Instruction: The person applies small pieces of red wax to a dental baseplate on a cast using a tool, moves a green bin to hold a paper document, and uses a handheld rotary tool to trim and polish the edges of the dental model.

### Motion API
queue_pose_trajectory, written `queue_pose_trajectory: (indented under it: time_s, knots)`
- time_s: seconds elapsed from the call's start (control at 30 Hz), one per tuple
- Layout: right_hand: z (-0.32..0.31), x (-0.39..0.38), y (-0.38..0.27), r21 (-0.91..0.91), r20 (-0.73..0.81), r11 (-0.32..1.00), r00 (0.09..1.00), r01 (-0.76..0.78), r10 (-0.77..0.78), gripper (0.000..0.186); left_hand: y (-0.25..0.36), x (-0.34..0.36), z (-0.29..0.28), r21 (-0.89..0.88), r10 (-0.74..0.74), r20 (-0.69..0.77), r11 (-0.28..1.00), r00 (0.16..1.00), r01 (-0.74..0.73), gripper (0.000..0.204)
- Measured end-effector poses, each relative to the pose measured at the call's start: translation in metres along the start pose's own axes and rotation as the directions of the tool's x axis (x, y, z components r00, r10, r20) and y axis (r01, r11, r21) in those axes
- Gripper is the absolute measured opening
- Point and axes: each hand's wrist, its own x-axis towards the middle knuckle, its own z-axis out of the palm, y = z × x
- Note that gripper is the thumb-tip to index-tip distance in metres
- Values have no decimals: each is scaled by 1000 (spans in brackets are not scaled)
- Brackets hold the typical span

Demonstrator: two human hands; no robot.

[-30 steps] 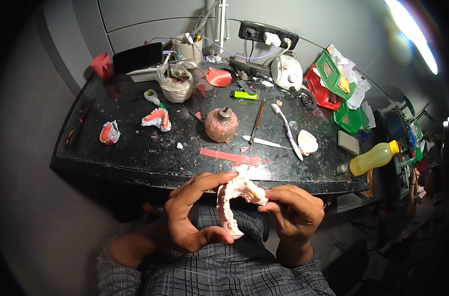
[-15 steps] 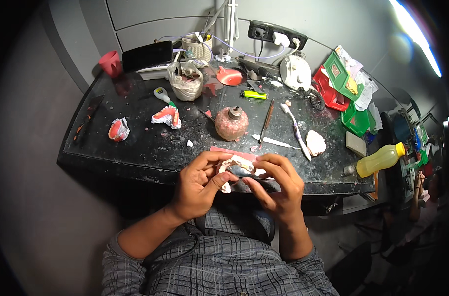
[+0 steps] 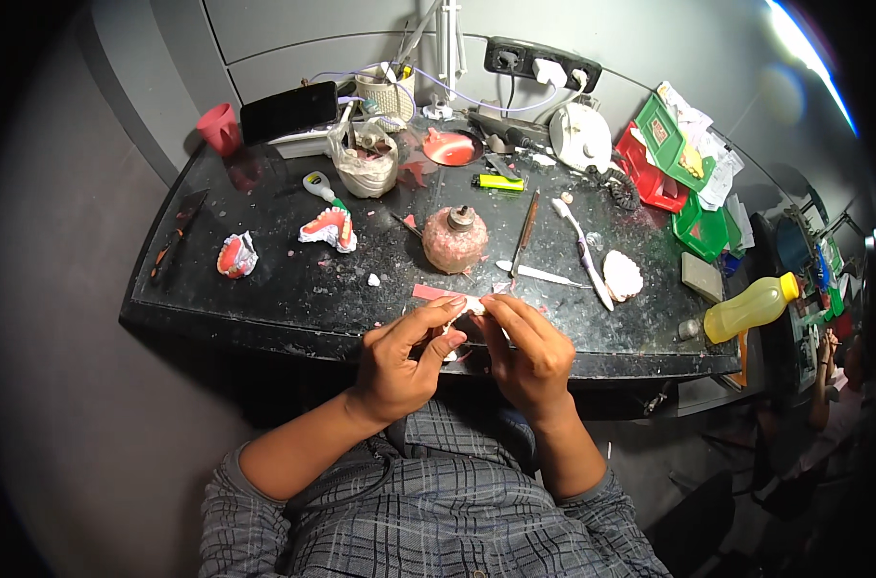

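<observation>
Over the desk's front edge, my left hand (image 3: 404, 358) and my right hand (image 3: 532, 358) hold a cream-white plaster dental cast (image 3: 474, 304) between fingertips and thumbs. Fingers cover most of it, so only small pale parts show. Just beyond the fingers lies a strip of pink wax (image 3: 434, 292). Behind that stands a round spirit burner (image 3: 454, 241) with a metal cap and pinkish crusted body. A white-handled carving tool (image 3: 540, 275) and a brown-handled tool (image 3: 526, 231) lie to its right.
Two casts with pink gums and teeth (image 3: 235, 256) (image 3: 330, 229) sit at left. A toothbrush (image 3: 582, 252) and a white cast (image 3: 622, 275) lie at right, near a yellow bottle (image 3: 751, 308). Green and red boxes (image 3: 661, 140) lean behind. A lighter (image 3: 498, 182) lies farther back.
The cast has turned in my hands, and its arch no longer shows openly. My right hand has moved left, closing up toward my left hand.
</observation>
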Motion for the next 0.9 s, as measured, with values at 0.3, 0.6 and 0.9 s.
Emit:
queue_pose_trajectory:
  time_s: [0.3,0.6,0.9]
  knots:
    - [1,-3,-2,-8,-32,1000,999,5,-5,23,-2,-3,2,10,-5,-10,1000,1000,5,28]
    - [0,2,-8,17,-31,994,994,103,-103,20,1,0,-3,-354,-115,63,926,991,130,39]
    - [2,9,-7,186,0,977,994,108,-110,29,6,9,-15,-80,25,180,997,983,-11,43]
